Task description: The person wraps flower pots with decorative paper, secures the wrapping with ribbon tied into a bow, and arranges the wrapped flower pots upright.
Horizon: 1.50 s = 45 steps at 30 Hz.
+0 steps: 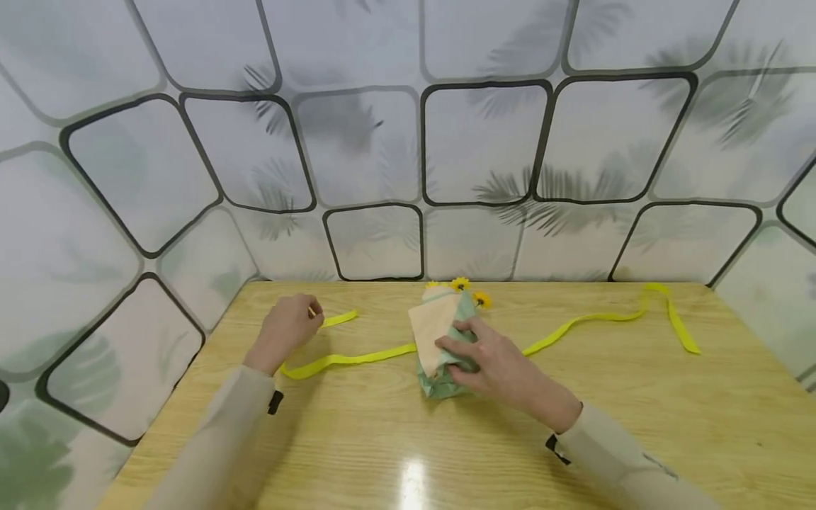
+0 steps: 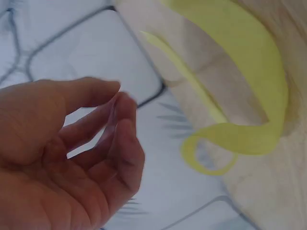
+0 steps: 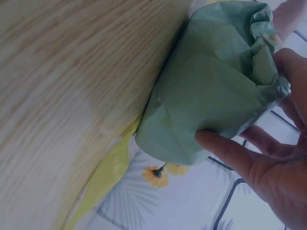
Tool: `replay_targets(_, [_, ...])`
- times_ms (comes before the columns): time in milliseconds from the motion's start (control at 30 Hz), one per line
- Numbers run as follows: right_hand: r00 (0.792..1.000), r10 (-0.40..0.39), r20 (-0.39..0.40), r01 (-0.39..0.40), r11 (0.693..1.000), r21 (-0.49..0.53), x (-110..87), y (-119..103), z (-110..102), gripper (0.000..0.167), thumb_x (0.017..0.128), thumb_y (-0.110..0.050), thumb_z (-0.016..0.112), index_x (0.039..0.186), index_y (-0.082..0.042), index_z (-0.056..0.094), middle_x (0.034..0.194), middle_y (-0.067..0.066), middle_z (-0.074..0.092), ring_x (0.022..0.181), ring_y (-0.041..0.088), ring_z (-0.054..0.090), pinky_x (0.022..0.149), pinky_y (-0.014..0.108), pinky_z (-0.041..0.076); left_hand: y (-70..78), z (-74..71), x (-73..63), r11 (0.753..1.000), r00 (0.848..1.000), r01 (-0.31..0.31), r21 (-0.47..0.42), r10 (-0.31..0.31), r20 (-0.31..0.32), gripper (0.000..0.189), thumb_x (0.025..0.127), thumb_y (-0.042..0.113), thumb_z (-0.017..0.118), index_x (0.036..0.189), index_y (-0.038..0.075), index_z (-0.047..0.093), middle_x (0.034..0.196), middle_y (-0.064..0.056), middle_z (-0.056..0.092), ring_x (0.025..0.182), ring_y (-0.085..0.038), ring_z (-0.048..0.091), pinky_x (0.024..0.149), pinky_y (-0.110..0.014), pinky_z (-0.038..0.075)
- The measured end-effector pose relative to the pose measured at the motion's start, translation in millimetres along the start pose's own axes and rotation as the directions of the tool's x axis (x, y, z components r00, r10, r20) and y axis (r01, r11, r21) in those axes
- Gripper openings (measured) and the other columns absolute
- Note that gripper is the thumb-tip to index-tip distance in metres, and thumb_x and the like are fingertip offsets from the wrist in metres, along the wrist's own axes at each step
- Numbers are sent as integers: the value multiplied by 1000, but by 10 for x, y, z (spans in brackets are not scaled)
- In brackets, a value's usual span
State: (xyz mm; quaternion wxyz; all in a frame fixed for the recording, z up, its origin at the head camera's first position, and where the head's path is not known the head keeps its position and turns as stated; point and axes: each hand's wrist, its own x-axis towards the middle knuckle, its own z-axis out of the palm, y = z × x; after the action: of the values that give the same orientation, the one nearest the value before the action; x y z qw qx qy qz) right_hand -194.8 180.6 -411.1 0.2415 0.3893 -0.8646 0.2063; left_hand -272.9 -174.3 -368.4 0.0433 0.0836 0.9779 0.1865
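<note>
A small bouquet (image 1: 433,326) wrapped in green and pale pink paper lies on the table, its yellow flowers (image 1: 460,284) at the far end. My right hand (image 1: 494,361) grips its right side, fingers over the wrapping and thumb lower down; the green paper (image 3: 206,91) is crumpled at the near end. Under the bouquet runs a yellow ribbon (image 1: 370,356), reaching out to both sides. My left hand (image 1: 290,329) hovers over the ribbon's left part, thumb and fingertips touching in a loose curl. In the left wrist view the twisted ribbon (image 2: 259,86) passes beside the fingers, apart from them.
The wooden table (image 1: 357,439) reaches back to a patterned cloth wall (image 1: 484,142) with dark rounded outlines and leaf prints, which also stands at both sides. On the right, the ribbon's other tail (image 1: 682,329) bends back toward me.
</note>
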Motion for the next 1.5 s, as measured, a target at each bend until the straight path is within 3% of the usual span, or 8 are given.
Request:
replay_targets(167, [1000, -11, -15, 11, 1000, 15, 18, -2, 16, 37, 81, -16, 86, 117, -11, 77, 115, 23, 62, 89, 25, 69, 65, 26, 58, -143, 31, 205, 998, 999, 2, 69, -5, 47, 27, 94, 6, 64, 117, -5, 70, 115, -24, 71, 98, -36, 68, 81, -48, 59])
replay_targets(333, [1000, -3, -19, 3, 1000, 31, 21, -2, 2, 37, 81, -16, 87, 117, -12, 77, 116, 22, 62, 85, 21, 69, 64, 24, 56, -228, 97, 262, 996, 994, 16, 89, -26, 110, 22, 90, 5, 66, 110, -2, 73, 116, -22, 71, 100, -37, 67, 87, -54, 57])
replay_targets(700, [999, 35, -9, -34, 998, 60, 28, 4, -22, 37, 82, -17, 87, 118, -12, 78, 117, 21, 63, 89, 22, 69, 68, 25, 57, -290, 63, 309, 983, 993, 114, 143, -106, -59, 25, 95, 16, 67, 110, -4, 69, 107, -24, 72, 83, -36, 69, 70, -54, 57])
replay_targets(900, [998, 56, 8, -57, 997, 55, 11, 1, -24, 38, 81, -16, 87, 118, -12, 78, 118, 21, 64, 91, 24, 71, 69, 27, 59, -288, 14, 232, 967, 976, 198, 162, -209, 58, 21, 89, 16, 71, 99, -3, 73, 95, -20, 74, 83, -36, 69, 75, -57, 55])
replay_targets(1100, [999, 48, 2, -48, 997, 53, -4, 14, -23, 38, 82, -14, 87, 119, -10, 78, 117, 21, 64, 91, 26, 72, 68, 27, 58, -304, 50, 249, 982, 984, 139, 128, -152, 91, 20, 88, 7, 67, 104, -2, 76, 107, -23, 74, 84, -33, 68, 74, -58, 56])
replay_targets(1233, [999, 48, 11, -48, 998, 49, -4, 19, -23, 38, 83, -14, 86, 119, -11, 77, 117, 21, 64, 90, 25, 71, 66, 25, 57, -334, 92, 288, 989, 988, 143, 32, -145, 55, 20, 94, 13, 63, 104, -1, 74, 106, -22, 73, 78, -27, 64, 65, -43, 54])
replay_targets(1333, [999, 48, 15, -49, 998, 49, -6, 18, -23, 37, 83, -14, 86, 119, -11, 77, 117, 21, 64, 88, 24, 72, 65, 24, 57, -325, 109, 315, 978, 989, 149, -149, -150, 2, 26, 99, 21, 61, 109, 0, 71, 106, -20, 74, 80, -27, 68, 64, -36, 55])
replay_targets(1500, [999, 33, -4, -33, 998, 49, -13, 28, -14, 38, 82, -14, 86, 119, -10, 77, 117, 21, 65, 87, 25, 72, 65, 26, 58, -167, 24, 305, 886, 986, 85, -455, -140, -88, 34, 102, 30, 62, 121, 3, 69, 111, -18, 76, 96, -28, 75, 79, -35, 59])
